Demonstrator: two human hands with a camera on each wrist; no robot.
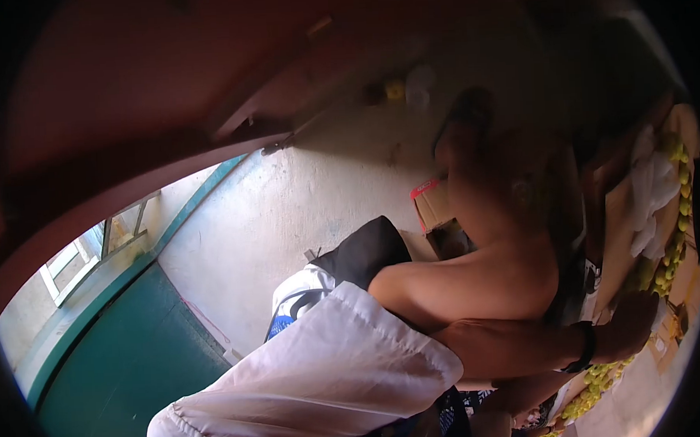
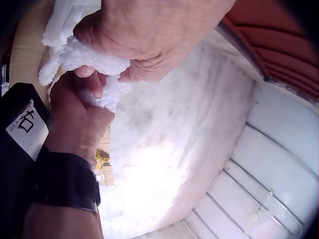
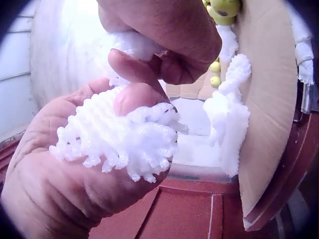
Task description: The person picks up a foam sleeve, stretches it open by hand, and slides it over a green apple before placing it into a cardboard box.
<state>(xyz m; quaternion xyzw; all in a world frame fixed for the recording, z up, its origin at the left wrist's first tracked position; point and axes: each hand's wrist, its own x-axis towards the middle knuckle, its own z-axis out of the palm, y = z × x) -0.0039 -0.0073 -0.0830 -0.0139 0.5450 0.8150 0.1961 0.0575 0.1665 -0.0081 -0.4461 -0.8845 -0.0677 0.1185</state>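
Both hands work close together on white foam fruit nets. In the left wrist view my left hand [image 2: 149, 35] reaches in from the top, its thumb and fingers gripping a crumpled foam net [image 2: 94, 59]. Just below, my right hand [image 2: 75, 119], with a black band on its wrist, holds more foam netting [image 2: 110, 94]. The right wrist view shows the right hand [image 3: 172, 30] over white foam [image 3: 134, 45]. There a foam net [image 3: 119, 137] with a frilled edge lies across the left palm under the thumb. I cannot tell whether anything is inside the netting.
Loose foam nets [image 3: 227, 117] lie along a cardboard sheet [image 3: 266, 94]. Round yellow-green fruits [image 3: 225, 7] sit beyond the hands, and in the head view a row of them [image 1: 680, 181] runs along the right. A red-edged cardboard box [image 1: 431, 205] stands by the bent leg.
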